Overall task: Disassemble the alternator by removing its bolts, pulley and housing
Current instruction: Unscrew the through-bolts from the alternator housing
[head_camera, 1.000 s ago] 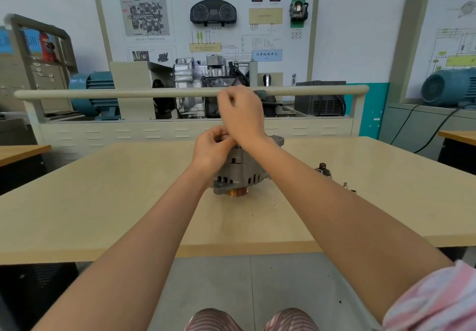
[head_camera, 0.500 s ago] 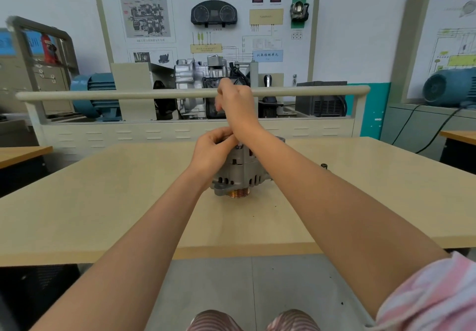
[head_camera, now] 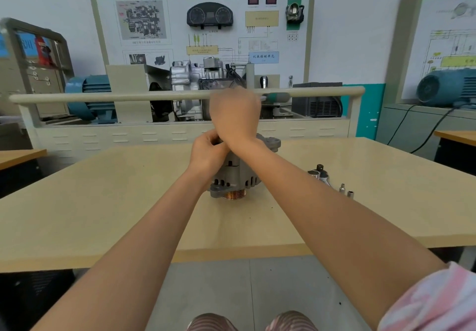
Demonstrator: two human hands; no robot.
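Observation:
A grey alternator (head_camera: 239, 176) stands on the beige table (head_camera: 103, 207) with its copper-coloured pulley (head_camera: 234, 194) facing down at the front. My left hand (head_camera: 207, 151) curls over the alternator's top left side and holds it. My right hand (head_camera: 235, 114) is a fist above the alternator, gripping a tool with a green handle (head_camera: 277, 97) that sticks out to the right. The tool's tip and the alternator's top are hidden behind my hands.
Several small sockets and metal bits (head_camera: 332, 181) lie on the table to the right of the alternator. A beige rail (head_camera: 103, 97) crosses behind the table, with a gearbox training stand (head_camera: 206, 78) beyond it. Blue motors (head_camera: 448, 88) sit at the sides.
My right hand has turned above the alternator, and the tool's green handle now points out to the right. My left hand stays on the alternator.

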